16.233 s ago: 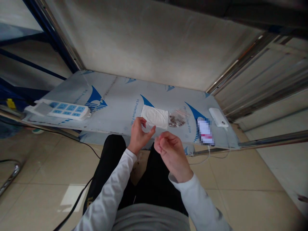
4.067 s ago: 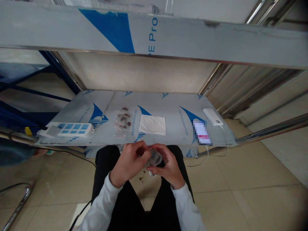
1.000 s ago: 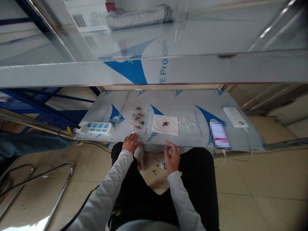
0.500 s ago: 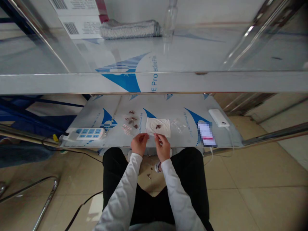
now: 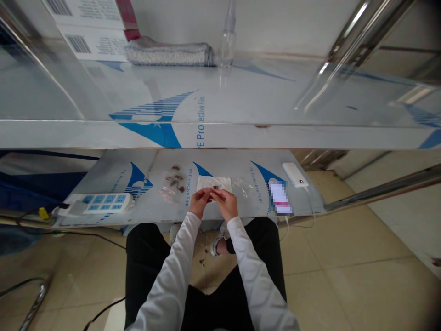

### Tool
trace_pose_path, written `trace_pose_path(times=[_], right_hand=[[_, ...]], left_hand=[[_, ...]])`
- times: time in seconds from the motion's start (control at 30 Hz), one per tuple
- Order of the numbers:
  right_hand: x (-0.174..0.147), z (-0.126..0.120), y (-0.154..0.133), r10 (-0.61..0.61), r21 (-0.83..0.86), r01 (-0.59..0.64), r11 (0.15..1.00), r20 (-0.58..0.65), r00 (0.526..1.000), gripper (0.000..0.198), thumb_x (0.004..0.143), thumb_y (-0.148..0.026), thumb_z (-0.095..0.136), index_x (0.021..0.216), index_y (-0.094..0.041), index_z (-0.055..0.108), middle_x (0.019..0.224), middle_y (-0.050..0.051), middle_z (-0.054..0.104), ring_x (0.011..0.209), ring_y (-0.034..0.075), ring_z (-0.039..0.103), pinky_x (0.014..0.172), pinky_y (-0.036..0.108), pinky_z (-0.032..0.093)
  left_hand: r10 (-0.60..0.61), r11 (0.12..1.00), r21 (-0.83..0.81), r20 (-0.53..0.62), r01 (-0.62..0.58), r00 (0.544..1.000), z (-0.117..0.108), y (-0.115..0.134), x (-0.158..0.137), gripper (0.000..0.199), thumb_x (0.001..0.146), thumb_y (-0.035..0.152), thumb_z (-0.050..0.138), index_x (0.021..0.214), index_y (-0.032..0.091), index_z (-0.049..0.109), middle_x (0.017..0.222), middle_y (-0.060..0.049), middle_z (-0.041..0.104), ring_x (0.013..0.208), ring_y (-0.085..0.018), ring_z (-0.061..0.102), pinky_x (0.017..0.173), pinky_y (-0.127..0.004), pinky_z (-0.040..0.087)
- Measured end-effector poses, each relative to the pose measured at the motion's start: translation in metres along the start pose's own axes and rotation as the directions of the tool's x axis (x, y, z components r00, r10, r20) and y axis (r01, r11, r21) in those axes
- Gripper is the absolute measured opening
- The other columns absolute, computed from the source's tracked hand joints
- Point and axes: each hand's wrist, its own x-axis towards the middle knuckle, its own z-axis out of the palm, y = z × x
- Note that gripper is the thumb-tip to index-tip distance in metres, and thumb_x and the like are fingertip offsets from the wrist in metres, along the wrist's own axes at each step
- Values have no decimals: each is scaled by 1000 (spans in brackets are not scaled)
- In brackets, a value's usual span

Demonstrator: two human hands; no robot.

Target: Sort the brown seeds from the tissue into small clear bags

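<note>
One left hand, one right hand meet over one white cloth.

Dim, flat grey light on my end; source out of shot. Glare streaks on the shiny round chrome post, soft reflections across the film-covered grey metal upper shelf. Wide-angle bowing, right corners dark. My bare left hand and right hand lack fine detail. White-screened phone pixelated.
</note>
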Motion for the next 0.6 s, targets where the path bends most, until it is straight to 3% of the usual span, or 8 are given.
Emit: trace_pose_path(times=[0.2, 0.4, 0.5, 0.6], right_hand=[[-3, 2, 1, 26, 11, -27, 1000, 62, 998, 27, 77, -45, 60, 80, -19, 66, 71, 6, 73, 67, 23, 71, 68, 38, 58], [-12, -5, 4, 81, 106, -103, 989, 195, 977, 36, 78, -54, 58, 82, -19, 63, 67, 5, 71, 63, 21, 70, 63, 36, 58], [-18, -10, 5, 26, -155, -12, 988, 89, 996, 25, 81, -44, 56, 78, -20, 62, 68, 6, 71, 63, 23, 70, 62, 35, 56], [-21, -14, 4, -36, -517, 0, 856, -60, 998, 11, 77, -29, 57, 72, -21, 61, 67, 7, 71, 67, 25, 70, 68, 36, 53]], left_hand=[[69, 984, 163, 49, -76, 996, -9, 3, -1, 43, 56, 53, 74, 69, 13, 67, 60, -4, 67, 56, -14, 62, 57, -26, 48], [135, 901, 401, 105, -166, 985, -15, 7, -12, 30, 71, 45, 64, 69, 16, 64, 62, -5, 68, 60, -18, 64, 63, -30, 50], [166, 801, 572, 74, -179, 983, -15, 9, -22, 16, 75, 31, 60, 67, 17, 61, 64, -7, 67, 64, -20, 65, 67, -32, 48], [202, 676, 722, 12, -148, 979, -12, 12, -31, 9, 75, 20, 58, 66, 18, 56, 70, -10, 66, 74, -24, 64, 73, -35, 45]])
